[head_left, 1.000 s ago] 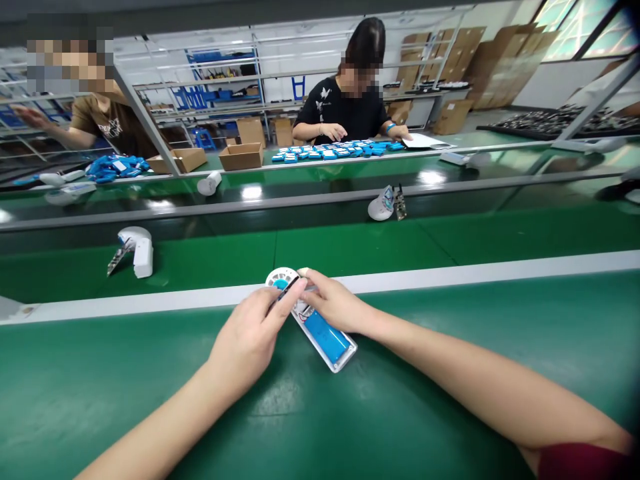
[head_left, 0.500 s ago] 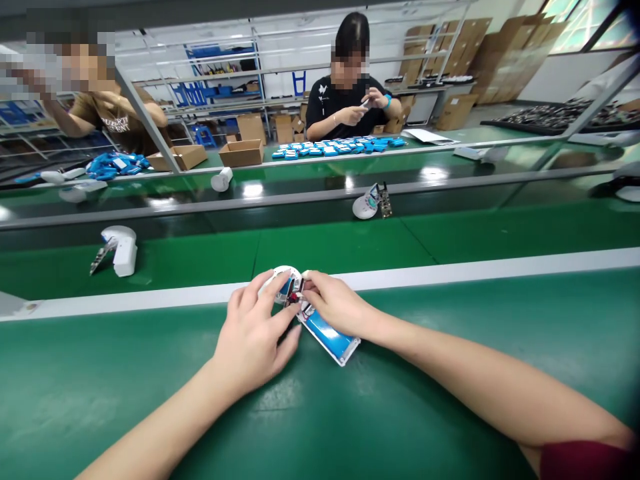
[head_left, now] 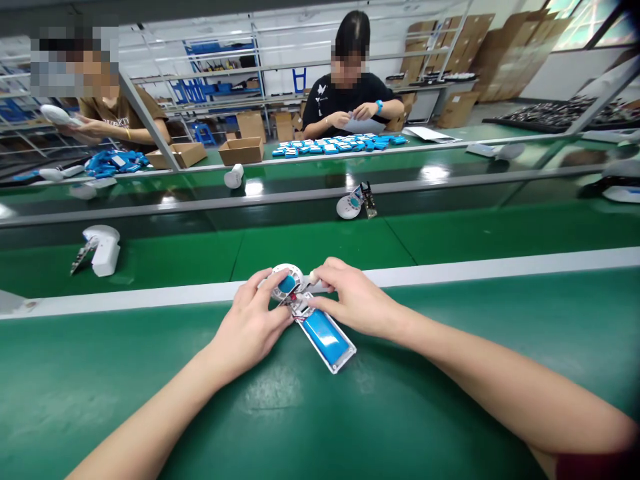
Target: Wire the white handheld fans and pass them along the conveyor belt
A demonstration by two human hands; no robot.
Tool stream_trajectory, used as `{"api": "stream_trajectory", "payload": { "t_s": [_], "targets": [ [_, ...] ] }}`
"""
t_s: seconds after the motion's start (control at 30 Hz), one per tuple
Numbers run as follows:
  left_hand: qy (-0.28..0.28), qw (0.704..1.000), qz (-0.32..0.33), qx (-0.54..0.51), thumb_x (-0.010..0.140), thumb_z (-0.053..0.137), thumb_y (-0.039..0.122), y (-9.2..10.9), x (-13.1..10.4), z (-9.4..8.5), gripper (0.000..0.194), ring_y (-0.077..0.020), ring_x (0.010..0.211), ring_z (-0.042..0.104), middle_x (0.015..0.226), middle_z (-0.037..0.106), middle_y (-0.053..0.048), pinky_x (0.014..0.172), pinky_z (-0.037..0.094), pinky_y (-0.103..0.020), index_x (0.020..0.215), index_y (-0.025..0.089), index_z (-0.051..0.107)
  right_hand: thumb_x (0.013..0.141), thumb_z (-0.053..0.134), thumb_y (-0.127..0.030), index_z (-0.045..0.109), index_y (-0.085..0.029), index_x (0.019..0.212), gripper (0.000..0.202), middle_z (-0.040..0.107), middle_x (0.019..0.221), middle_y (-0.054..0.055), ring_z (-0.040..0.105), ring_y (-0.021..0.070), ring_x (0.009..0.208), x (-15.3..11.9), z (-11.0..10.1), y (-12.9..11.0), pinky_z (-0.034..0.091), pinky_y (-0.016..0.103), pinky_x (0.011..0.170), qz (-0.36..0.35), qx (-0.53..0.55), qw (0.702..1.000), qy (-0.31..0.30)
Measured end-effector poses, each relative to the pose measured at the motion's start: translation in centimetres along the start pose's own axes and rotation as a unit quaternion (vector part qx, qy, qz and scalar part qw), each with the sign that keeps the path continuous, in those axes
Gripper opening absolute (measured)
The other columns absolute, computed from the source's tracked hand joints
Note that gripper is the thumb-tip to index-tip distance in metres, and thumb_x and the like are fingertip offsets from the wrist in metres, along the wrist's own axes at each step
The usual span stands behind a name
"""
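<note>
On the green bench in front of me lies a white plastic device housing (head_left: 344, 363), its inside facing up, with a round head and a straight handle. A blue battery pack (head_left: 327, 337) fills the handle. Wires and a small red part sit at the neck, partly hidden by fingers. My left hand (head_left: 253, 323) grips the head and neck from the left, index finger over the round part, thumb near the neck. On the other side, my right hand (head_left: 355, 297) has thumb and bent index finger apart; the thumb is at the neck's edge. A whitish covering or piece shows at its index fingertip.
Beyond the bench's white edge strip (head_left: 200, 293) runs a green conveyor (head_left: 280, 240). On it lie a white housing with a circuit board (head_left: 105, 250) and another opened unit (head_left: 350, 205). Across, two people work beside blue battery packs (head_left: 340, 145) and a cardboard box (head_left: 241, 152).
My right fingers have drawn back from the neck and spread apart, uncovering more of the battery. Conveyor units have shifted left in view. The left co-worker now holds a white unit lower.
</note>
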State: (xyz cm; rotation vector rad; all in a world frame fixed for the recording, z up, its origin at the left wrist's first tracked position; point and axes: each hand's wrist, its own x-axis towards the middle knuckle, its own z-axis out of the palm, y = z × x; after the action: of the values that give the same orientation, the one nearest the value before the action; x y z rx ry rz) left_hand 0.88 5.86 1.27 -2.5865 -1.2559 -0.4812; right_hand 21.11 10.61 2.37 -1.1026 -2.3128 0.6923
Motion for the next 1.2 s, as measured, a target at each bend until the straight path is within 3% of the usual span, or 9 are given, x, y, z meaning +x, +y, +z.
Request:
{"api": "stream_trajectory", "payload": {
  "t_s": [0.2, 0.3, 0.47, 0.6, 0.67, 0.73, 0.8, 0.93, 1.2],
  "targets": [
    [-0.03, 0.985, -0.126, -0.115, 0.084, 0.044, 0.026, -0.3, 0.2, -0.2, 0.021, -0.0295, 0.121, 0.023, 0.132, 0.028, -0.007, 0.096, 0.031, -0.052, 0.076, 0.018, 0.062, 0.076, 0.058, -0.032, 0.055, -0.019, 0.095, 0.023, 0.048, 0.085, 0.004, 0.046, 0.0141, 0.07, -0.9, 0.2, -1.2, 0.037, 0.027, 0.062, -0.005, -0.032, 0.997, 0.073],
    [-0.054, 0.952, -0.21, -0.216, 0.084, 0.042, 0.03, -0.4, 0.3, -0.4, 0.026, -0.0275, 0.121, 0.026, 0.129, 0.032, -0.006, 0.096, 0.031, -0.052, 0.071, 0.018, 0.061, 0.081, 0.052, -0.03, 0.058, -0.02, 0.096, 0.019, 0.051, 0.083, 0.004, 0.048, 0.0148, 0.073, -1.0, 1.7, -1.4, 0.037, 0.027, 0.065, -0.051, -0.023, 0.998, 0.015],
    [-0.066, 0.919, -0.251, -0.296, 0.084, 0.043, 0.031, 0.3, 0.4, -0.7, 0.026, -0.0254, 0.12, 0.03, 0.129, 0.032, -0.004, 0.098, 0.03, -0.05, 0.069, 0.019, 0.061, 0.085, 0.046, -0.024, 0.063, -0.017, 0.078, 0.019, 0.049, 0.076, 0.003, 0.048, 0.013, 0.074, -0.3, 4.4, -0.5, 0.04, 0.025, 0.067, -0.074, 0.088, 0.993, -0.023],
    [-0.023, 0.925, -0.231, -0.3, 0.083, 0.046, 0.03, 0.5, 0.2, -0.6, 0.02, -0.0225, 0.113, 0.038, 0.126, 0.036, -0.005, 0.093, 0.037, -0.043, 0.074, 0.019, 0.06, 0.083, 0.047, -0.021, 0.059, -0.016, 0.067, 0.02, 0.047, 0.073, 0.002, 0.047, 0.0123, 0.073, 0.1, 4.6, 0.0, 0.04, 0.025, 0.066, -0.059, 0.17, 0.984, 0.004],
    [0.041, 0.934, -0.204, -0.291, 0.083, 0.047, 0.026, 0.4, 0.0, -0.5, 0.014, -0.0181, 0.102, 0.046, 0.115, 0.043, -0.007, 0.086, 0.043, -0.036, 0.09, 0.02, 0.058, 0.083, 0.048, -0.021, 0.06, -0.016, 0.069, 0.019, 0.048, 0.076, 0.002, 0.048, 0.0126, 0.076, 0.3, 4.2, 0.0, 0.04, 0.025, 0.068, -0.022, 0.211, 0.977, 0.007],
    [0.073, 0.936, -0.198, -0.281, 0.083, 0.045, 0.021, 0.2, -0.1, -0.3, 0.032, -0.0137, 0.085, 0.051, 0.097, 0.05, -0.005, 0.077, 0.046, -0.031, 0.115, 0.023, 0.045, 0.082, 0.049, -0.02, 0.062, -0.016, 0.072, 0.017, 0.05, 0.079, 0.003, 0.049, 0.0132, 0.08, 0.4, 3.8, -0.1, 0.04, 0.025, 0.072, 0.008, 0.246, 0.969, 0.0],
    [0.052, 0.943, -0.194, -0.265, 0.084, 0.042, 0.017, 0.1, -0.1, -0.2, 0.045, -0.0121, 0.075, 0.051, 0.084, 0.05, -0.002, 0.071, 0.047, -0.028, 0.127, 0.024, 0.032, 0.082, 0.049, -0.019, 0.062, -0.016, 0.073, 0.016, 0.051, 0.081, 0.003, 0.049, 0.0137, 0.083, 0.5, 3.5, -0.3, 0.04, 0.026, 0.074, 0.017, 0.263, 0.965, -0.009],
    [-0.003, 0.961, -0.155, -0.227, 0.085, 0.035, 0.016, 0.4, -0.1, 0.0, 0.037, -0.0137, 0.081, 0.049, 0.088, 0.048, -0.005, 0.072, 0.046, -0.027, 0.121, 0.022, 0.044, 0.08, 0.05, -0.017, 0.06, -0.015, 0.066, 0.017, 0.049, 0.077, 0.002, 0.048, 0.013, 0.079, 0.6, 3.4, -0.7, 0.039, 0.025, 0.072, 0.016, 0.263, 0.965, -0.007],
    [0.021, 0.974, -0.127, -0.186, 0.085, 0.035, 0.014, 1.1, -0.3, 0.4, 0.036, -0.0136, 0.081, 0.05, 0.089, 0.048, -0.006, 0.071, 0.048, -0.025, 0.119, 0.017, 0.045, 0.081, 0.047, -0.016, 0.057, -0.014, 0.064, 0.02, 0.052, 0.08, 0.003, 0.049, 0.0138, 0.079, 0.4, 3.8, -1.0, 0.04, 0.027, 0.071, 0.014, 0.25, 0.968, 0.01]
  ]
}}
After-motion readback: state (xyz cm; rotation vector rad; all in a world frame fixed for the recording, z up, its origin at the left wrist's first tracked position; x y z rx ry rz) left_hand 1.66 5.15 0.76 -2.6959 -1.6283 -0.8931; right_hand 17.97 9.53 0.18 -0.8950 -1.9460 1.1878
